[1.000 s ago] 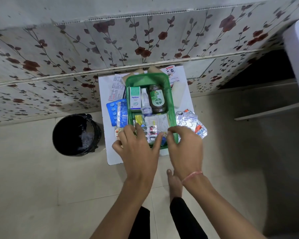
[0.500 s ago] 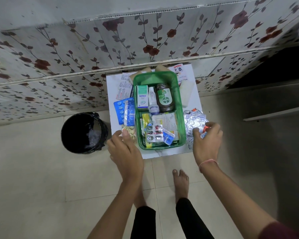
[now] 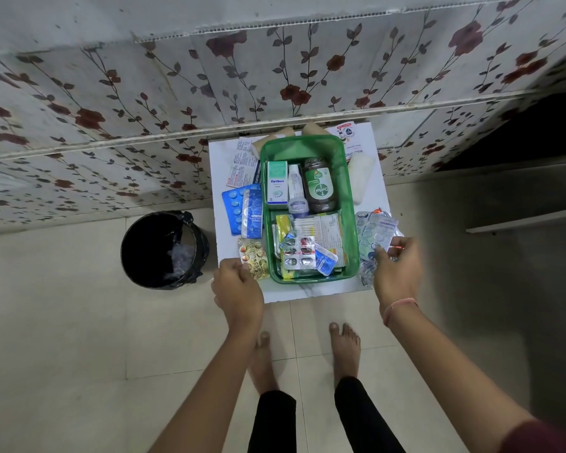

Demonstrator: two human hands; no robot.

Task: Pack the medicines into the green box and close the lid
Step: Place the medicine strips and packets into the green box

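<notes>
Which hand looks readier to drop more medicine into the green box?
The right hand: its fingers already touch the silver blister strips beside the green box. The left hand is curled near the gold strip.

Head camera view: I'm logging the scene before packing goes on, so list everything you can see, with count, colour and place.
green box: one, open, on the white table.
Optibex carton: one, white-green, box's far half.
white bottle: one, beside the carton.
Dettol bottle: one, dark, beside it.
packets and blister strips: several, mixed colours, box's near half.
blue blister strips: two, left of box.
gold blister strip: one, near left corner.
silver blister strips: pile, right of box.
black bin: one, on the floor, left.
left hand: by gold strip.
right hand: on silver pile.
</notes>
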